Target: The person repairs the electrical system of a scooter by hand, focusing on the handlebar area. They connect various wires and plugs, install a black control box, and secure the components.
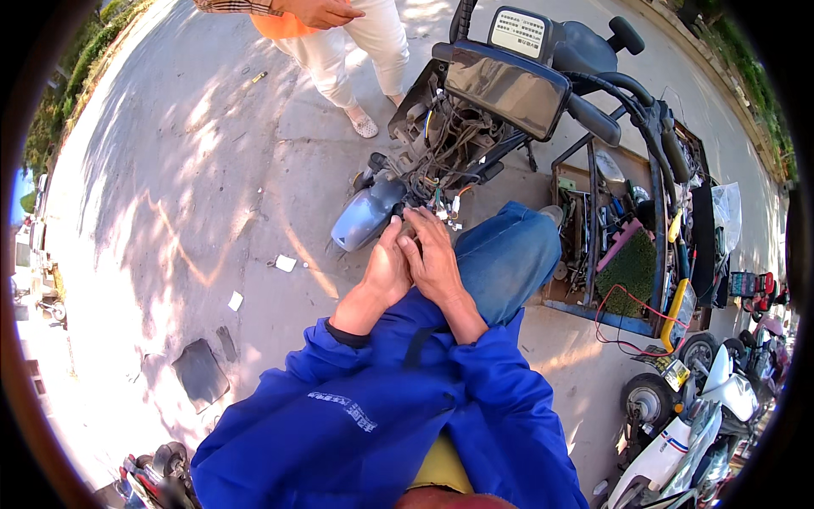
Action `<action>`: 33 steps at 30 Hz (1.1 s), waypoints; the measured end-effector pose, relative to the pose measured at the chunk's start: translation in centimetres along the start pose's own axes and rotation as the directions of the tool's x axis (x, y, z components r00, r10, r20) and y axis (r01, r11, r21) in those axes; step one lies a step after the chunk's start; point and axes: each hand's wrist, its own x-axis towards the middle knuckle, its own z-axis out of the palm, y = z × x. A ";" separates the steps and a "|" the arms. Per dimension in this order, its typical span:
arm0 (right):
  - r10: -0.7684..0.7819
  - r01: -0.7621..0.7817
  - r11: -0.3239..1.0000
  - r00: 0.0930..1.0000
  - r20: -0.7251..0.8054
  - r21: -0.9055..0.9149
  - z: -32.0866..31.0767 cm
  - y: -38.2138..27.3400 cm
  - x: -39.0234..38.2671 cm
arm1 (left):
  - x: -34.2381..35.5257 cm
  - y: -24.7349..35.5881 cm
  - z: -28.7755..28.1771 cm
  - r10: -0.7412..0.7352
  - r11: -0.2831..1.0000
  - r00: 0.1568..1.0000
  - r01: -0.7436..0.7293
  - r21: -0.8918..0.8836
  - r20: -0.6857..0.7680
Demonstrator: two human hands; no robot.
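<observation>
My left hand (385, 272) and my right hand (428, 256) are closed together above my lap, fingers overlapping. Whatever they hold is hidden between them. Just beyond my fingertips sits the scooter's blue-grey front mudguard (363, 222). Above it, a tangle of exposed cables and connectors (454, 140) hangs from the scooter's opened front, with a few white plugs (454, 205) dangling near my right fingers. The dark windscreen panel (504, 89) and handlebar grip (593, 119) are higher up in the head view.
A person (331, 47) in white trousers stands ahead. At my right are a metal cart (564, 301) with tools, green mat (627, 271) and red wire, and parked scooters (691, 450). My bent jeaned knee (517, 259) is beside my hands. Scraps (201, 373) lie on the pavement.
</observation>
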 end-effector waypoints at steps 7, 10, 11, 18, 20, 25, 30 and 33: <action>0.400 -0.314 0.910 0.835 -0.379 0.270 -1.9 5.4 3.1 | 2.8 2.2 -3.5 0.321 0.857 0.918 -0.177 0.484 -0.233; 0.492 -0.436 0.869 0.815 -0.305 0.236 -2.0 7.9 3.5 | 4.6 0.3 -4.1 0.286 0.861 0.919 -0.122 0.494 -0.272; 0.529 -0.473 0.845 0.806 -0.266 0.248 -1.3 9.3 3.4 | 5.3 -0.3 -4.4 0.272 0.853 0.930 -0.114 0.509 -0.248; 0.720 -0.632 0.606 0.694 0.004 0.483 -0.8 10.3 4.5 | 7.0 -1.9 -4.9 0.176 0.881 0.944 -0.025 0.472 -0.278; 0.736 -0.645 0.522 0.671 0.087 0.558 -1.3 9.9 4.6 | 6.9 -2.1 -4.8 0.233 0.835 0.933 -0.047 0.548 -0.273; 0.713 -0.651 0.515 0.687 0.144 0.558 -3.1 7.2 4.5 | 6.2 -2.0 -4.2 0.350 0.734 0.899 -0.090 0.673 -0.262; 0.671 -0.618 0.538 0.725 0.152 0.573 -3.0 7.5 4.2 | 6.4 -2.5 -4.0 0.508 0.631 0.846 -0.241 0.738 -0.158; 0.619 -0.563 0.622 0.779 0.099 0.543 -2.9 6.9 3.8 | 6.4 -2.1 -3.7 0.480 0.629 0.863 -0.213 0.748 -0.158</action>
